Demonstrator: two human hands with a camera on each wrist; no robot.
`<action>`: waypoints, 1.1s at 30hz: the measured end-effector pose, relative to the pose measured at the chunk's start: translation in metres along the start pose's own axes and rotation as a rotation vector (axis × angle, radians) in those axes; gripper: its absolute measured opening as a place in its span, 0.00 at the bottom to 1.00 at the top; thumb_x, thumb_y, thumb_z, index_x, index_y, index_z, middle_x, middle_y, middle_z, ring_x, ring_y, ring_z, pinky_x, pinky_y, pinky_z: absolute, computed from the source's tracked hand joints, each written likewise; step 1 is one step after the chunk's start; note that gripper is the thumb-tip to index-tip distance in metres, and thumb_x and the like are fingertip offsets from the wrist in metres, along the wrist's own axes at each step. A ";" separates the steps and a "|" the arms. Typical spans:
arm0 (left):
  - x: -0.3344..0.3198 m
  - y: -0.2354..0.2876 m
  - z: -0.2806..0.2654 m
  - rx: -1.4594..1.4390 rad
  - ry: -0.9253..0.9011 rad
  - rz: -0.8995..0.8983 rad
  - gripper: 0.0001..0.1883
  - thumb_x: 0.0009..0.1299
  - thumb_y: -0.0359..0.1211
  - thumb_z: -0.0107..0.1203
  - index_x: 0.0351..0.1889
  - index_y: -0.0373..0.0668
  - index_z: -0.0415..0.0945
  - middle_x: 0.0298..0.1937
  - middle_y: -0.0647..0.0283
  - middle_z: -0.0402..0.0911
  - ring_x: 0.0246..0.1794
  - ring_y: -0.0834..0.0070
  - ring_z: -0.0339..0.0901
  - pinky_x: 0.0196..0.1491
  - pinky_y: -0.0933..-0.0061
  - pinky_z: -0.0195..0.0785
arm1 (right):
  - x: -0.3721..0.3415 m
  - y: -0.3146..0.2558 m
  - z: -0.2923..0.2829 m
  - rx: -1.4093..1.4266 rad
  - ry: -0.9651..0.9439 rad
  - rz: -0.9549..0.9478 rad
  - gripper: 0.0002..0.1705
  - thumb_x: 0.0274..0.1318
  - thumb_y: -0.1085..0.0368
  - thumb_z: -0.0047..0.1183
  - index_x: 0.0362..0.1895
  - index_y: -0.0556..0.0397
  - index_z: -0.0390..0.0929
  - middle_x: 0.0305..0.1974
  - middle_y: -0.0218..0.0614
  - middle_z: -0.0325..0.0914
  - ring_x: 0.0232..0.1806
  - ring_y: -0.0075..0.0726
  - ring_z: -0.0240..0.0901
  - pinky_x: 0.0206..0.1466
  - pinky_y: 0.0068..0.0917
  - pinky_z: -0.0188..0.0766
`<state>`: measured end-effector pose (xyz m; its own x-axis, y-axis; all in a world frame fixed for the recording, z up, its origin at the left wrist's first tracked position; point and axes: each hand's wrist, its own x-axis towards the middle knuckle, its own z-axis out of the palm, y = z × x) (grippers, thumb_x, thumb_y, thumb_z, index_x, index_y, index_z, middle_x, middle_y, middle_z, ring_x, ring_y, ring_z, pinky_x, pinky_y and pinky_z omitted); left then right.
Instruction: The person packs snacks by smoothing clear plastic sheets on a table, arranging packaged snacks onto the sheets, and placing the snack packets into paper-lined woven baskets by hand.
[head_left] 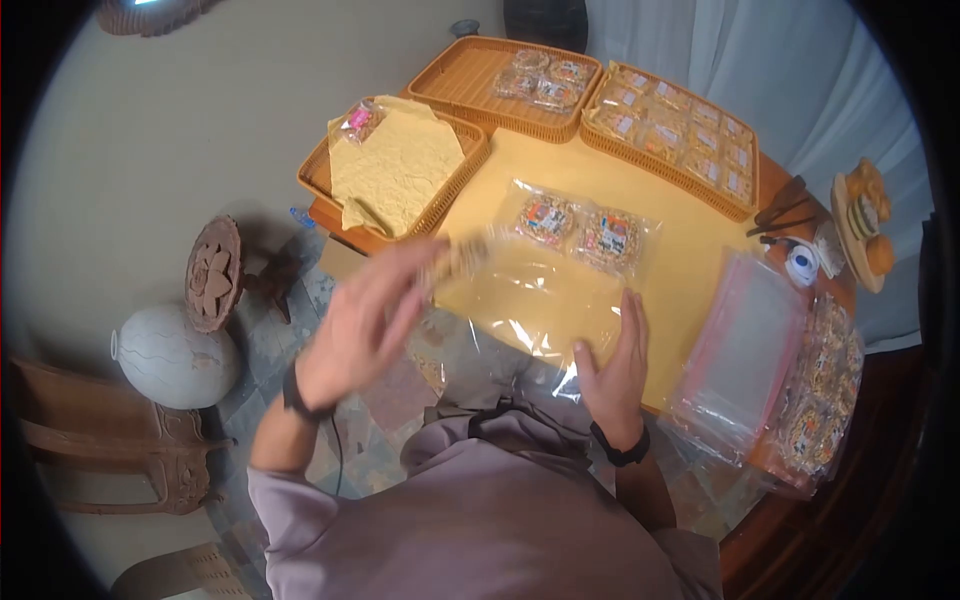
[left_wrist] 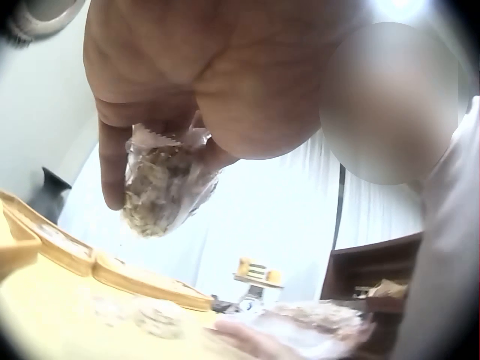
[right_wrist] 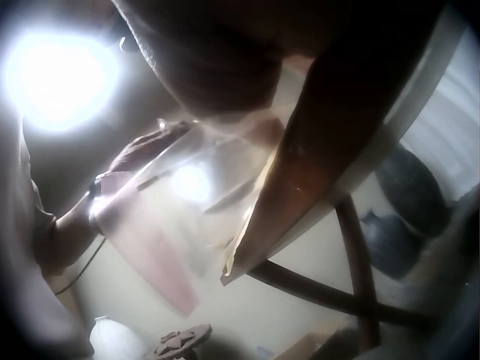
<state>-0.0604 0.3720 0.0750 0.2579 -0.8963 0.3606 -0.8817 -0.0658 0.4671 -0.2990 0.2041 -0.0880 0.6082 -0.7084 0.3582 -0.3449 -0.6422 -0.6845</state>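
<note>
My left hand (head_left: 365,315) pinches a round, clear-wrapped puffed-grain cake (left_wrist: 161,187) between thumb and fingers; it is blurred in the head view. A large clear plastic bag (head_left: 540,300) lies at the table's front edge, its near end hanging over the edge. Two round wrapped cakes with printed labels, a left one (head_left: 545,218) and a right one (head_left: 608,237), lie side by side in its far end. My right hand (head_left: 615,370) rests at the bag's right side, fingers straight and thumb apart.
Behind stand three wicker trays: a left one (head_left: 470,165) with crumpled yellow paper, a middle one (head_left: 440,80) with several packs, a right one (head_left: 735,210) full of packs. On the right lie flat plastic bags (head_left: 745,330), filled bags (head_left: 820,390) and a white roll (head_left: 802,264).
</note>
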 end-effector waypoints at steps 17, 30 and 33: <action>0.260 -0.180 0.116 0.060 -0.136 0.321 0.20 0.77 0.29 0.52 0.66 0.36 0.75 0.61 0.45 0.80 0.56 0.47 0.80 0.60 0.57 0.75 | 0.008 -0.004 0.008 -0.070 0.026 0.125 0.35 0.60 0.67 0.60 0.68 0.71 0.64 0.68 0.64 0.68 0.71 0.72 0.63 0.75 0.57 0.60; 0.286 -0.184 0.136 -0.005 -0.384 0.209 0.22 0.75 0.36 0.53 0.63 0.33 0.78 0.59 0.42 0.82 0.58 0.49 0.81 0.63 0.57 0.73 | 0.008 -0.003 0.009 -0.116 0.030 0.086 0.33 0.59 0.67 0.61 0.65 0.69 0.68 0.68 0.62 0.70 0.71 0.70 0.65 0.73 0.58 0.62; 0.297 -0.185 0.136 -0.012 -0.470 0.132 0.20 0.74 0.33 0.56 0.60 0.34 0.81 0.58 0.44 0.83 0.58 0.50 0.82 0.63 0.59 0.73 | 0.007 -0.002 0.009 -0.117 0.027 0.095 0.31 0.58 0.67 0.61 0.63 0.70 0.70 0.67 0.61 0.71 0.70 0.70 0.66 0.72 0.58 0.63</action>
<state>0.1250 0.0583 -0.0143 -0.0647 -0.9978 0.0147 -0.8898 0.0644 0.4519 -0.2869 0.2029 -0.0899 0.5499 -0.7741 0.3136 -0.4819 -0.6007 -0.6379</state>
